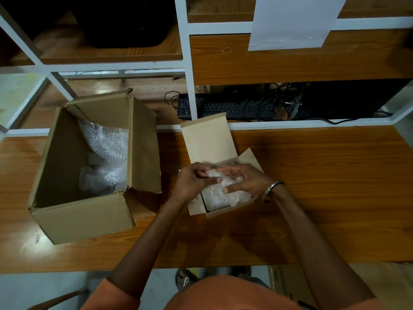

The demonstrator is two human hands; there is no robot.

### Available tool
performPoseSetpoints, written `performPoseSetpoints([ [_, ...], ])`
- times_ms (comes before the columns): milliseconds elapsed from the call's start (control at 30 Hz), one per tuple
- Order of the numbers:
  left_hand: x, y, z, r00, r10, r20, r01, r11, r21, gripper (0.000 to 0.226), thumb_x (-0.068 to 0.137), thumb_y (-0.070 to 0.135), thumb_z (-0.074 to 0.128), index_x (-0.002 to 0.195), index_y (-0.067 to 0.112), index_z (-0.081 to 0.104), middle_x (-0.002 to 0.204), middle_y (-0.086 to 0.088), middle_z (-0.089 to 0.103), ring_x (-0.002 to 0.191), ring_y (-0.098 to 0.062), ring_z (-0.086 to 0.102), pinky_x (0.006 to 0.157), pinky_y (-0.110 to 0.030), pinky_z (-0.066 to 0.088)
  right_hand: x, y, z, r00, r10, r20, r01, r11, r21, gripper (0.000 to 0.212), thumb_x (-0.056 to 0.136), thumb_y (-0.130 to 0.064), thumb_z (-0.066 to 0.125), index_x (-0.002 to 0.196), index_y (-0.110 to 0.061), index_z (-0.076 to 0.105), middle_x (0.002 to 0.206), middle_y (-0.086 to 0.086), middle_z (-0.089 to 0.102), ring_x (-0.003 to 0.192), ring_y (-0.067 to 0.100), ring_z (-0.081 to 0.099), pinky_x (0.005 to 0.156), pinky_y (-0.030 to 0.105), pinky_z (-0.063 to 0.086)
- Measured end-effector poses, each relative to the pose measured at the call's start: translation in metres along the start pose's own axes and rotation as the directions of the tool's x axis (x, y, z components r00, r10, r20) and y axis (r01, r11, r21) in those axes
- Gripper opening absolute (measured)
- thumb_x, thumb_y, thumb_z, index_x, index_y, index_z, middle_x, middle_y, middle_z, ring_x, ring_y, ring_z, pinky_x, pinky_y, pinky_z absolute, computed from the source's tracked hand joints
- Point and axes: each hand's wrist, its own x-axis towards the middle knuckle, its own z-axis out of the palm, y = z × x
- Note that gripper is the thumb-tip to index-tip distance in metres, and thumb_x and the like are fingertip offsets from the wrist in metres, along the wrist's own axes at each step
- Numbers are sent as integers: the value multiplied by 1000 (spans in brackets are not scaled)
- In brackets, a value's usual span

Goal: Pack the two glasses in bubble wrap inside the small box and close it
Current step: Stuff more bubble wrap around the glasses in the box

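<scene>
Small box [209,139] sits on the wooden bench [324,186], right of centre, lid flap standing open on the far side, side flaps folded outward. Bubble wrap bundle [225,193] fills the box opening and rises slightly above the rim; the glasses themselves cannot be made out through the wrap. Left hand [194,184] is at the left far edge of the bundle, fingers curled, thumb pressed against the wrap, pinching a fold of it. Right hand [248,180] lies over the right side of the bundle, fingers bent round the wrap, thumb flat on its top. Both hands touch the wrap and nearly meet above it. A metal bracelet [271,189] is on the right wrist. Large cardboard box [82,215] stands on the left of the bench, flaps open, well apart from the small box; loose bubble wrap [105,151] lies inside against its far right wall. Beyond the bench, a white-framed shelf holds a black keyboard [225,107] with tangled cables. A white paper sheet [295,21] hangs on the shelf front, far right.
</scene>
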Motion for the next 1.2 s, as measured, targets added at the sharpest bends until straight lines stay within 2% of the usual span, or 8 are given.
performPoseSetpoints([
  [133, -2, 0, 11, 971, -84, 224, 141, 959, -248, 28, 93, 5, 77, 118, -1, 69, 111, -22, 76, 99, -33, 78, 82, -35, 66, -6, 8, -11, 995, 93, -49, -93, 996, -3, 49, 76, -19, 90, 117, -37, 72, 118, -9, 70, 109, 14, 66, 93, 35, 58],
  [267, 2, -22, 7, 967, 43, 250, -107, 964, 245, 26, 94, 8, 76, 118, 16, 73, 117, -5, 73, 101, -22, 75, 81, -39, 66, -14, 11, -17, 974, 221, -47, -226, 959, -170, 29, 75, -20, 86, 94, -40, 78, 107, -9, 76, 100, 13, 69, 89, 40, 60],
  [433, -4, -35, 10, 926, 268, 267, -370, 499, 784, 62, 84, 39, 81, 142, 30, 60, 153, 1, 53, 135, -24, 52, 107, -45, 50, -9, 1, 10, 952, 306, -31, -295, 883, -365, 24, 75, -18, 80, 98, -18, 83, 102, -1, 78, 94, 18, 70, 85, 39, 62],
  [600, -6, -38, 11, 924, 226, 310, -371, 329, 868, 71, 84, 49, 78, 148, 30, 55, 155, -2, 53, 145, -26, 45, 124, -46, 25, 5, 0, 36, 954, 295, -59, -287, 837, -465, 31, 71, -22, 56, 86, -13, 82, 88, 3, 79, 78, 19, 72, 74, 39, 64],
  [733, -7, -40, 11, 921, 264, 288, -375, 389, 842, 56, 85, 39, 79, 138, 25, 66, 137, -3, 70, 130, -24, 61, 118, -42, 37, 11, -2, 52, 958, 254, -135, -287, 819, -497, 45, 70, -31, 47, 95, -19, 81, 95, -2, 78, 84, 17, 70, 80, 36, 63],
  [833, -10, -39, 7, 917, 288, 275, -384, 464, 798, 50, 83, 41, 77, 129, 25, 74, 124, -1, 77, 113, -23, 71, 98, -36, 56, 15, -8, 61, 955, 229, -187, -293, 814, -501, 31, 84, -30, 62, 107, -18, 80, 108, 1, 76, 97, 22, 70, 88, 36, 61],
  [1033, -5, -34, 1, 914, 294, 280, -392, 460, 797, 48, 86, 52, 71, 129, 29, 74, 117, 2, 79, 102, -20, 73, 80, -32, 60, 13, -7, 61, 950, 134, -281, -245, 878, -411, 12, 84, -22, 71, 82, -22, 83, 90, -5, 78, 87, 17, 72, 76, 30, 59],
  [1200, 0, -30, 1, 915, 255, 314, -398, 430, 810, 43, 90, 43, 70, 130, 26, 74, 115, 1, 78, 101, -20, 72, 78, -29, 57, 4, -7, 47, 953, 264, -151, -273, 961, -37, 15, 89, -17, 72, 98, -16, 83, 96, -4, 77, 93, 15, 70, 79, 28, 59],
])
